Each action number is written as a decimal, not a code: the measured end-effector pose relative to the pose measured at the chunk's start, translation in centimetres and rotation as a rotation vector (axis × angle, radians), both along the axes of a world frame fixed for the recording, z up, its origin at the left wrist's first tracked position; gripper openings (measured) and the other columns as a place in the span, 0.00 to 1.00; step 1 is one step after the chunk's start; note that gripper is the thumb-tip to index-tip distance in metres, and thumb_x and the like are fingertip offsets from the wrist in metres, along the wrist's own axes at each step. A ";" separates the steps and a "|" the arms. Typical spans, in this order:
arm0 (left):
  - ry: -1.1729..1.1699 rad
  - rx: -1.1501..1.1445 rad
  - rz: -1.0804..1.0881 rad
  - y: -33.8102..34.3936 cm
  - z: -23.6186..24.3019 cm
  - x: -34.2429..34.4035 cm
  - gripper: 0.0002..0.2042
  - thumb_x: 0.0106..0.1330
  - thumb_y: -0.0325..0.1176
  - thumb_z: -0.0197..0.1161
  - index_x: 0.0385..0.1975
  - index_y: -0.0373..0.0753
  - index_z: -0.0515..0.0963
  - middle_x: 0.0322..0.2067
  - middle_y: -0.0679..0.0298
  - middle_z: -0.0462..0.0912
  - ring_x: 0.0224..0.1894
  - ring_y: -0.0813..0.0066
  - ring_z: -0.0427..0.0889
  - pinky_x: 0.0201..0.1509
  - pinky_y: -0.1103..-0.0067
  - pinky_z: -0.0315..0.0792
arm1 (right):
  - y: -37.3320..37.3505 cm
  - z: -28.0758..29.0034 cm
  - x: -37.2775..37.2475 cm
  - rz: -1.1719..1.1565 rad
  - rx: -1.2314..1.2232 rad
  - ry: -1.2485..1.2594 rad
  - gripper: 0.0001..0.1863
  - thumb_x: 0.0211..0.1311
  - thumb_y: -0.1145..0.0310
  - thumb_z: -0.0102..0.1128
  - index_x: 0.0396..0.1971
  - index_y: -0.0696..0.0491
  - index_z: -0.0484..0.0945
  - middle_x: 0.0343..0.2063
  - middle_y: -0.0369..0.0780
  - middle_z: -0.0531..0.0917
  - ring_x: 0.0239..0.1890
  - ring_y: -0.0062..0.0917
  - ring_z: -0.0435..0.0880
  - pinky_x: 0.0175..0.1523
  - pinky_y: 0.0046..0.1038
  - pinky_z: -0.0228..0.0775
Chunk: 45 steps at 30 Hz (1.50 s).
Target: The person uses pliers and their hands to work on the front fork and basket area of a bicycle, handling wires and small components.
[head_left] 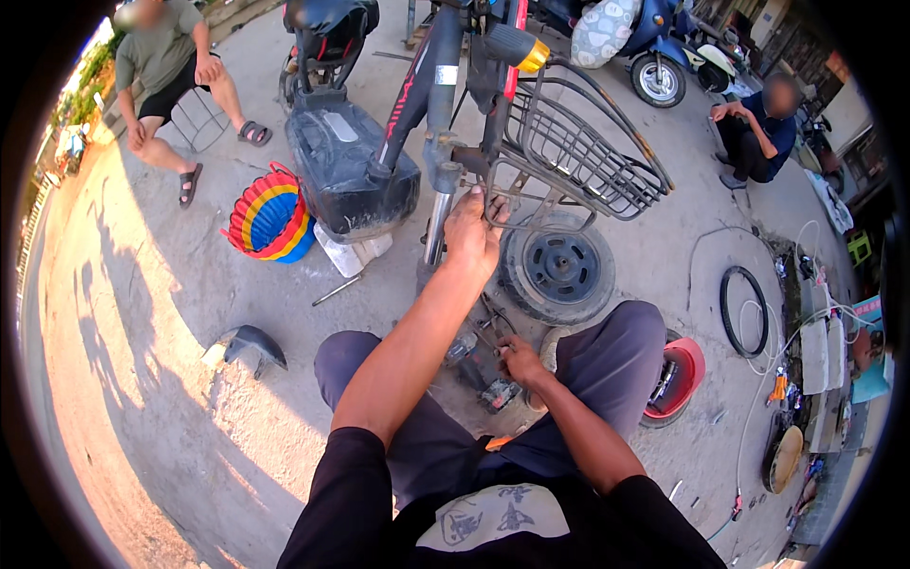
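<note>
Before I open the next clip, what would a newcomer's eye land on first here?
Probably the red, yellow and blue basket, left of the scooter's dark body. Next, the wire basket, above and right of the left hand. Below that wire basket, a wheel lies flat.

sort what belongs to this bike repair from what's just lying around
Likely in the job:
front fork, by the left hand
wheel lying flat
power tool, near the right hand

Seemingly just lying about:
red, yellow and blue basket
thin black ring
</note>
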State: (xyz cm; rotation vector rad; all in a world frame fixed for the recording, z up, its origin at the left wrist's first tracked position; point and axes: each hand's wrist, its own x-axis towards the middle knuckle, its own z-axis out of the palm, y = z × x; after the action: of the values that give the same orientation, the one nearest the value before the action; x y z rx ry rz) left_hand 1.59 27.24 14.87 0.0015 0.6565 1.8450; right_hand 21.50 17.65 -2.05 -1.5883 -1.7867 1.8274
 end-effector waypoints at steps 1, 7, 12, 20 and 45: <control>0.006 -0.009 -0.019 0.1 0.2 -0.1 0.07 0.74 0.36 0.55 0.42 0.41 0.75 0.38 0.65 0.82 0.41 0.72 0.81 0.49 0.74 0.76 | 0.1 -0.8 0.3 0.050 -0.012 -0.110 0.16 0.72 0.69 0.49 0.56 0.54 0.71 0.30 0.41 0.82 0.28 0.23 0.81 0.36 0.27 0.74; -0.002 -0.030 -0.051 -0.3 0.3 0.4 0.07 0.74 0.37 0.55 0.42 0.43 0.74 0.37 0.66 0.81 0.41 0.72 0.80 0.51 0.72 0.74 | 2.2 6.0 1.6 0.381 1.054 -0.126 0.15 0.68 0.67 0.57 0.50 0.59 0.78 0.31 0.46 0.80 0.29 0.29 0.83 0.36 0.30 0.74; 0.029 -0.047 -0.020 -0.2 -0.1 -0.1 0.06 0.74 0.37 0.55 0.42 0.44 0.75 0.38 0.67 0.81 0.43 0.72 0.79 0.53 0.70 0.71 | 7.9 22.7 -3.5 0.072 0.816 0.151 0.16 0.66 0.69 0.58 0.50 0.60 0.77 0.43 0.52 0.82 0.42 0.45 0.83 0.47 0.38 0.74; 0.048 -0.034 0.046 0.3 -0.5 -0.2 0.06 0.76 0.36 0.53 0.43 0.43 0.74 0.39 0.67 0.79 0.43 0.75 0.77 0.51 0.72 0.71 | 13.6 26.8 -8.0 0.333 0.499 -0.084 0.13 0.69 0.71 0.54 0.43 0.67 0.77 0.22 0.50 0.82 0.21 0.34 0.84 0.28 0.36 0.74; 0.127 0.032 0.087 1.1 -0.5 0.7 0.07 0.76 0.34 0.51 0.45 0.42 0.74 0.37 0.66 0.81 0.38 0.75 0.79 0.40 0.76 0.72 | 15.4 24.6 -10.2 0.080 0.641 -0.132 0.23 0.66 0.62 0.55 0.21 0.69 0.78 0.13 0.54 0.77 0.22 0.49 0.83 0.37 0.43 0.74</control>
State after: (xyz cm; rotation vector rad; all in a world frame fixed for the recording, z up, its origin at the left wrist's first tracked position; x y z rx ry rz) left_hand 2.27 28.35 14.33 0.1136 0.7254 1.9506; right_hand 11.26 33.01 22.52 -1.4048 -2.2103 1.0116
